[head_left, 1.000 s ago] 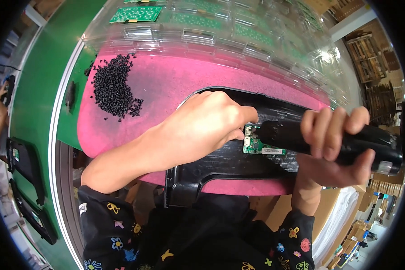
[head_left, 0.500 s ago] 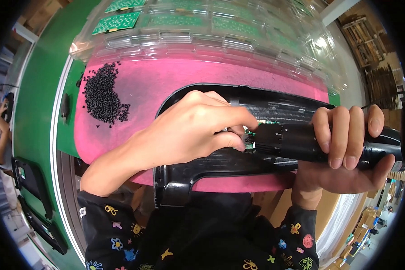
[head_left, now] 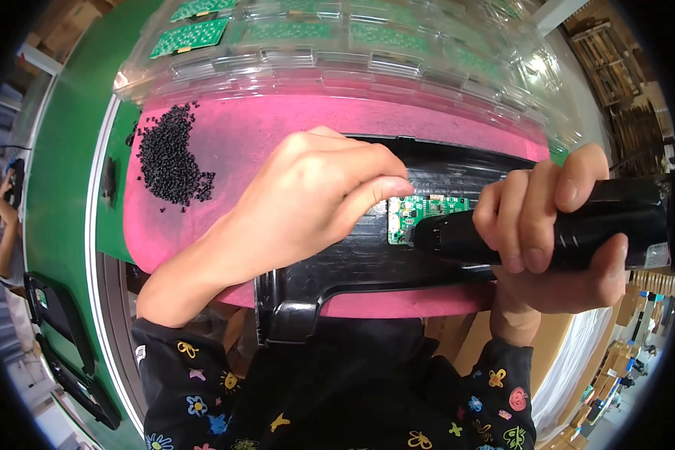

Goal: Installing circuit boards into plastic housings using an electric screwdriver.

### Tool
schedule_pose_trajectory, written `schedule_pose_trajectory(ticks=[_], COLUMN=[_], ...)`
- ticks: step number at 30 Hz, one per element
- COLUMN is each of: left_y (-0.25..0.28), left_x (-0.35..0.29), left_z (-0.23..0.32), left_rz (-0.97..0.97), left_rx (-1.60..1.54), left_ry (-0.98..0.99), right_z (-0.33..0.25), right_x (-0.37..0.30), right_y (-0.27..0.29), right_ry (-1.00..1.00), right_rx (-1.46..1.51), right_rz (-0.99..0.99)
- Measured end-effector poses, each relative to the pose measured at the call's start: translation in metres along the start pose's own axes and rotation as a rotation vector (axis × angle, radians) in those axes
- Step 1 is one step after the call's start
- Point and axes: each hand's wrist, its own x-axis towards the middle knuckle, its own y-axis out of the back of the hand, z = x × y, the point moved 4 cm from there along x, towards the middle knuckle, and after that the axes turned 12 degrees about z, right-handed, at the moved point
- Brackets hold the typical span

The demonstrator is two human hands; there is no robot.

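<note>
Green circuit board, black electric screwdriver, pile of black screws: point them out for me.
Green circuit board (head_left: 425, 207), head view: its exposed upper part.
Black electric screwdriver (head_left: 581, 232), head view: its casing.
Pile of black screws (head_left: 169, 161), head view: the heap's middle.

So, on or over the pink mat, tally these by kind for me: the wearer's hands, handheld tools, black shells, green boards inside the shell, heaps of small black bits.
Hands: 2 (left hand, right hand)
Handheld tool: 1
Black shell: 1
Green board in the shell: 1
Heap of black bits: 1
Total: 6
</note>
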Motion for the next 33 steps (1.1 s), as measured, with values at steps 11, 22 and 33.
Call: schedule_pose_trajectory(ticks=[11, 22, 33], left_y=[-0.004, -0.011, -0.020], left_x=[-0.014, -0.026, -0.022], left_z=[0.000, -0.011, 0.002], left_rz=[-0.111, -0.124, -0.332], left_rx=[0.013, 0.042, 0.052], left_ry=[0.149, -0.092, -0.189], right_z=[0.023, 0.034, 0.006], right_x=[-0.014, -0.018, -0.019], right_y=[-0.017, -0.027, 0.001], right_ry=[0.114, 0.135, 0.355], right_rx=[-0.021, -0.042, 0.179], right_rz=[-0.058, -0.188, 0.005])
